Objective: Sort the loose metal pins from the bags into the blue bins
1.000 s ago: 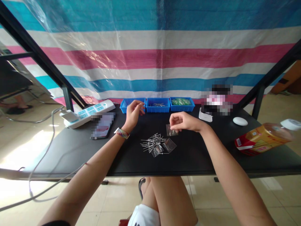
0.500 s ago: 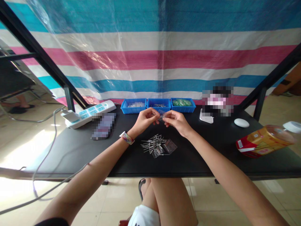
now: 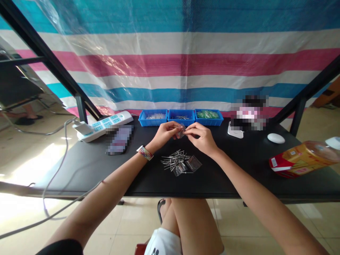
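Note:
Between my two hands is a small clear plastic bag (image 3: 181,131), just in front of the blue bins. My left hand (image 3: 165,135) is closed on its left side, thumb and fingers pressed together. At the bag's right edge, my right hand (image 3: 201,137) pinches with thumb and index finger. What is inside the bag is too small to make out. Below the hands lies a loose pile of metal pins (image 3: 175,159) resembling pop rivets. Two more clear bags lie against the pile: a flat one (image 3: 194,163) and a crumpled one (image 3: 180,169).
Three blue bins line the back: one with clear bags (image 3: 153,123), one with metal pins (image 3: 181,122), one with green pieces (image 3: 208,122). A power strip (image 3: 106,125) and a blurred phone-like object (image 3: 120,140) sit left. A white oval object (image 3: 276,138) and a bottle (image 3: 300,159) stand right.
The bag has turned more upright between my hands. My right fingers have shifted to a pinch at its edge. The whole view has moved slightly.

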Available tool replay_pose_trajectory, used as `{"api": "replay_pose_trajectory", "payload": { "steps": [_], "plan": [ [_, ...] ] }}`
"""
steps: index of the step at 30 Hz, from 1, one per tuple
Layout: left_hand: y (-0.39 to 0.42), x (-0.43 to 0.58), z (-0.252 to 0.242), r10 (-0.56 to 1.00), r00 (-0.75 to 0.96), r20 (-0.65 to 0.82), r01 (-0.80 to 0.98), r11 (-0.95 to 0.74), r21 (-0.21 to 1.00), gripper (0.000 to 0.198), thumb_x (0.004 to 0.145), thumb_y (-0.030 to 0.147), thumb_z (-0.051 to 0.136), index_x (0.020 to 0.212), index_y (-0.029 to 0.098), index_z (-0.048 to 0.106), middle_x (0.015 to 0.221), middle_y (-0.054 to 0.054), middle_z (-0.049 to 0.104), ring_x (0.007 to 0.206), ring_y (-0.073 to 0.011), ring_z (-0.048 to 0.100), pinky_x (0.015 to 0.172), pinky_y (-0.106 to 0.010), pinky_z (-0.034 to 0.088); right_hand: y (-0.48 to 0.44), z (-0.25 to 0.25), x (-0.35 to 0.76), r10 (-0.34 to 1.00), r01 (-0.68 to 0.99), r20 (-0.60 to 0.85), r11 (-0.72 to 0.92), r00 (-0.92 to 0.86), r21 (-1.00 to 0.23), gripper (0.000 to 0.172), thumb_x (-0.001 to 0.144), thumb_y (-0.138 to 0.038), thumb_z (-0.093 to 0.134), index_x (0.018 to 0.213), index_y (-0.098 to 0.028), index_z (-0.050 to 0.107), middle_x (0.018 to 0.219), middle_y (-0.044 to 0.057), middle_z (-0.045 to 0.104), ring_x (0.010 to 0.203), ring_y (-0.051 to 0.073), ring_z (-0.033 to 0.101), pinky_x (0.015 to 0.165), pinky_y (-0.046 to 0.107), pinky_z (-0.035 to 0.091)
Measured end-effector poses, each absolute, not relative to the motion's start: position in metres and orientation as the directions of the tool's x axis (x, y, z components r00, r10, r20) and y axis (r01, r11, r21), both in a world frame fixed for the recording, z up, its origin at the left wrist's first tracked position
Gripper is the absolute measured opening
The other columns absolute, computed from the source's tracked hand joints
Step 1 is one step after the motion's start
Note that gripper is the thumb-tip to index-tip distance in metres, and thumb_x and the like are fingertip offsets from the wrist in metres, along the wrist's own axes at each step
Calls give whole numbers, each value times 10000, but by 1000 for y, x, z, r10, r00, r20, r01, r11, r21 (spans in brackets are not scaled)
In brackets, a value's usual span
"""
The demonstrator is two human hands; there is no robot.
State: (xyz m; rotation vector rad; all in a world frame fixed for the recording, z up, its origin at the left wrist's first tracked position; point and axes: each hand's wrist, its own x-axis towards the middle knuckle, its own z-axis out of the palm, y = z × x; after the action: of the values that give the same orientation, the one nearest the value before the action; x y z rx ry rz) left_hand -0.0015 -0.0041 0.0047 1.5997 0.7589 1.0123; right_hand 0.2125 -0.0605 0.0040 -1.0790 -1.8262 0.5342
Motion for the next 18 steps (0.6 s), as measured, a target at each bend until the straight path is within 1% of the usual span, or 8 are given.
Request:
{"api": "replay_pose_trajectory", "payload": {
  "steps": [2,4,6,8,10,13,15,18],
  "plan": [
    [2,-3,2,896,341,284,-47,-285,957,345,844,464,827,967,145,784,756,-46,749,646,-159,684,596,-262,542,-60,9,217,884,417,402,468,-240,-780,206,935,-391,742,1045,-222,783,1039,87,708,866,214,662,768,344,549],
    [12,-8,-1,923,187,337,-60,-332,942,318,845,441,821,967,149,791,821,-50,765,675,-158,701,613,-262,561,-59,16,226,894,403,216,379,-393,-833,330,837,-446,846,1031,-198,751,933,51,687,781,183,615,697,310,507],
    [23,-15,-3,934,24,357,-75,-354,932,306,846,422,813,997,157,794,896,-53,774,726,-164,733,638,-261,585,-59,22,234,826,440,24,324,-564,-838,452,719,-496,935,970,-185,723,882,26,662,761,167,574,680,294,473],
    [34,-25,-4,935,-129,331,-111,-345,932,299,837,386,810,1027,158,779,867,-38,750,733,-170,753,648,-263,607,-60,27,241,778,500,-89,307,-621,-810,544,635,-546,975,932,-187,693,872,10,645,751,156,540,673,289,444],
    [43,-34,-4,921,-251,297,-153,-340,928,321,830,338,811,1082,150,748,818,-20,716,718,-172,765,654,-269,628,-61,30,243,778,580,-151,308,-610,-754,577,596,-583,982,870,-199,649,834,-8,628,730,149,513,661,289,411],
    [53,-44,-4,919,-318,233,-228,-313,922,422,818,276,825,1187,154,659,834,-10,701,708,-178,783,669,-280,656,-63,32,241,801,709,-220,320,-557,-629,565,603,-586,972,747,-215,571,742,-28,600,697,147,499,635,296,352],
    [56,-46,-5,920,-339,195,-268,-293,918,466,828,278,824,1218,179,589,864,-8,702,692,-181,788,674,-296,672,-63,33,240,803,767,-276,311,-528,-561,529,633,-552,959,710,-217,557,709,-31,599,686,151,513,623,301,329],
    [59,-47,-9,920,-342,193,-265,-291,919,433,830,253,795,1178,211,541,868,7,685,696,-178,794,703,-308,686,-61,34,246,791,802,-349,276,-502,-530,413,682,-440,924,703,-216,577,719,-20,626,692,161,551,617,303,344]
  ]
}}
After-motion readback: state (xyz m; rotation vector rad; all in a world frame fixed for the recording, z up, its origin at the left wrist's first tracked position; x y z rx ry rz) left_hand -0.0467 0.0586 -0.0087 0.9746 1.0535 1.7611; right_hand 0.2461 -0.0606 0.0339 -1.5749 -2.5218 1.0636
